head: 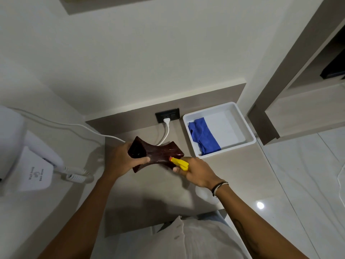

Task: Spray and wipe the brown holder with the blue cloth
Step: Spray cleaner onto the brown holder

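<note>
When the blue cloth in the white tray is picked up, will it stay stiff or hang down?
The blue cloth will probably hang limp: it already lies creased and slumped against the wall of the white rectangular tray. It looks thin, so likely light. It seems unlikely to slide or roll.

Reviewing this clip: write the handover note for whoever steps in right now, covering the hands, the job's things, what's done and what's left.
Left hand: holds the brown holder up above the counter.
Right hand: grips the yellow spray head, nozzle right at the holder.
Blue cloth: lies in the white tray, untouched.
Done: holder picked up, sprayer aimed; whether any spray has landed cannot be told.
Left: spray, put the sprayer down, take the cloth, wipe the holder.
</note>
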`<state>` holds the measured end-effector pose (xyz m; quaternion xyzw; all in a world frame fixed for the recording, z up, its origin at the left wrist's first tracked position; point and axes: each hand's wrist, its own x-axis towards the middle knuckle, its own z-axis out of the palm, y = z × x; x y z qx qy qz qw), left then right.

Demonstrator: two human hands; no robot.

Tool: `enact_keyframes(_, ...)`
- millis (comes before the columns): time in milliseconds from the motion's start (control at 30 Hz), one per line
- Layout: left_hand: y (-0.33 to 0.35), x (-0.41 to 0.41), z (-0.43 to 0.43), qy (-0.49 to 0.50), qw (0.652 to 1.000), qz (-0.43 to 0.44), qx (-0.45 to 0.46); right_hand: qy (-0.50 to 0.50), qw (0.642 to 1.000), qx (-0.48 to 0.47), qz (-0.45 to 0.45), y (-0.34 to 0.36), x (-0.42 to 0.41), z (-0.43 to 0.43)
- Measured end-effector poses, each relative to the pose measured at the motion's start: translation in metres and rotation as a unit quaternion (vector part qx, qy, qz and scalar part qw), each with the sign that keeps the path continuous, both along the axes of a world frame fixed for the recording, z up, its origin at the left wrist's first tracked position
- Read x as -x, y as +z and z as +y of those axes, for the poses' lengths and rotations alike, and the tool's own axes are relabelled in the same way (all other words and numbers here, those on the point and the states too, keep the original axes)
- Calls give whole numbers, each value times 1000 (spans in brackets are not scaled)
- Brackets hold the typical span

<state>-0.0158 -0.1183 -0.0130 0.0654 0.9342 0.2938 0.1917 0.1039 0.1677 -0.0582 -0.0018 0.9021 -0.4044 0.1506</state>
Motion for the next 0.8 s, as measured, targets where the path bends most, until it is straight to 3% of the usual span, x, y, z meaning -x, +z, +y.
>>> enact_keyframes(133, -4, 0, 7, 109, 990, -77, -41, 36, 998, 7, 44, 10, 4, -19)
enact_keyframes(300, -7, 2, 17, 139, 983, -92, -72, 34, 995, -67, 68, 11, 20, -22)
enact_keyframes(567, -9, 3, 14, 48, 988, -106, -102, 2, 991, -134, -4, -7, 10, 10)
enact_keyframes(800, -8, -2, 9, -11, 993, -91, -79, -18, 995, -93, -17, -8, 3, 17)
